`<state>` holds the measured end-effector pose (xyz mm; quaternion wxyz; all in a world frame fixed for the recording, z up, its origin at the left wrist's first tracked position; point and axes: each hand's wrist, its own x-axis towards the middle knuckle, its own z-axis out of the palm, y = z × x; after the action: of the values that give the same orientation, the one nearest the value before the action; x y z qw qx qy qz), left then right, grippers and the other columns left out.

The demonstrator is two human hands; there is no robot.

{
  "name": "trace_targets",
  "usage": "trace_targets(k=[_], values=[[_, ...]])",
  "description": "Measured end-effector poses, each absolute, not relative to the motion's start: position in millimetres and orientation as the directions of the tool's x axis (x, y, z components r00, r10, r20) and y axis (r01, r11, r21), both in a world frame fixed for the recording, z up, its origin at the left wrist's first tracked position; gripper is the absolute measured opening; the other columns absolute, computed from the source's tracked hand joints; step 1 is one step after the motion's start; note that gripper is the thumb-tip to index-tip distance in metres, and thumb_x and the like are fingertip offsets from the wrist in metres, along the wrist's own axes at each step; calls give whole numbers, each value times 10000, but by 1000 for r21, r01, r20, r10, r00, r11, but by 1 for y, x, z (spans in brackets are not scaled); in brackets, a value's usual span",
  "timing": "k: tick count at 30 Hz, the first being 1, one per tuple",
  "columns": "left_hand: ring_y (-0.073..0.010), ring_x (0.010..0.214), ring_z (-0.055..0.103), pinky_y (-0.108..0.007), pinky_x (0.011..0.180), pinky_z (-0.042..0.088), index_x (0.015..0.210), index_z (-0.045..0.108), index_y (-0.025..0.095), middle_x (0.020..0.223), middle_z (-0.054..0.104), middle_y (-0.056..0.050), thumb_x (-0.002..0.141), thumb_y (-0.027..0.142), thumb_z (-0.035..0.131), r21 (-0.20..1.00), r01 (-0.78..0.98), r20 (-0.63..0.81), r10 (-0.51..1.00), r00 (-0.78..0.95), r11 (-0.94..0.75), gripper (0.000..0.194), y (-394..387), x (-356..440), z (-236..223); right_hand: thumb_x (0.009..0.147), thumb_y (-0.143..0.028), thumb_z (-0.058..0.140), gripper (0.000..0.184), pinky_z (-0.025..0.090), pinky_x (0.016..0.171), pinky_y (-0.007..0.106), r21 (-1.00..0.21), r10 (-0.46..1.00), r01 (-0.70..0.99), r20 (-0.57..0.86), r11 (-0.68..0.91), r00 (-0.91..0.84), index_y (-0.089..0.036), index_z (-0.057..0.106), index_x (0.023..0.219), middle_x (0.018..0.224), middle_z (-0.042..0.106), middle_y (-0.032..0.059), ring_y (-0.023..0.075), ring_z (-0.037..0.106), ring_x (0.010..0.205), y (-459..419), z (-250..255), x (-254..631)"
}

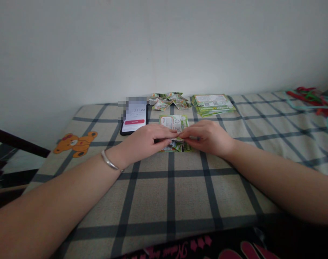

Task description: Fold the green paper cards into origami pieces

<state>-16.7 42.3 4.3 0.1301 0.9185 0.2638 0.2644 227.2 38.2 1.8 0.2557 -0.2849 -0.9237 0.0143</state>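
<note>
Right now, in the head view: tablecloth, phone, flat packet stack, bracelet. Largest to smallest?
1. Tablecloth
2. Phone and flat packet stack: too alike to rank
3. Bracelet

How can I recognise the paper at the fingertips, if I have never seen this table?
On the checked tablecloth, find where the left hand and right hand meet, to the right of the phone. There lies a printed green-and-white paper. Unlike the stacked sheets and the folded pieces farther back, it alone is being touched.
</note>
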Motion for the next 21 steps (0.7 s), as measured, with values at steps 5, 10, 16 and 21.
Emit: trace_targets(k=[5,10,16,21], values=[[-199,1063,664,-388,967,507,1077,719,246,1120,728,-41,872,232,599,326,386,396,495,773,-863,238,43,-16,3,944,-263,495,230,472,711,317,-19,400,423,369,906,-839,-242,721,983,962,757,25,184,687,831,38,8,228],[-196,1070,649,-385,972,499,1062,708,209,1093,731,-40,874,203,595,229,348,387,413,824,-909,219,44,-16,2,944,-222,483,241,451,680,308,92,340,381,296,920,-893,-224,723,964,928,754,33,171,666,794,36,11,228],[-218,1068,634,-393,970,497,1163,639,123,1145,693,-99,870,231,584,206,461,372,505,779,-863,318,38,-14,2,905,-224,549,168,473,711,281,-20,398,429,418,903,-817,-209,709,953,956,748,29,162,681,830,39,4,228],[-233,1065,621,-395,947,500,1205,590,118,1141,671,-108,883,349,607,257,588,344,641,686,-767,397,33,-14,5,850,-190,560,129,478,708,270,-190,569,547,439,815,-696,-180,678,901,955,735,50,177,682,850,34,1,223]])
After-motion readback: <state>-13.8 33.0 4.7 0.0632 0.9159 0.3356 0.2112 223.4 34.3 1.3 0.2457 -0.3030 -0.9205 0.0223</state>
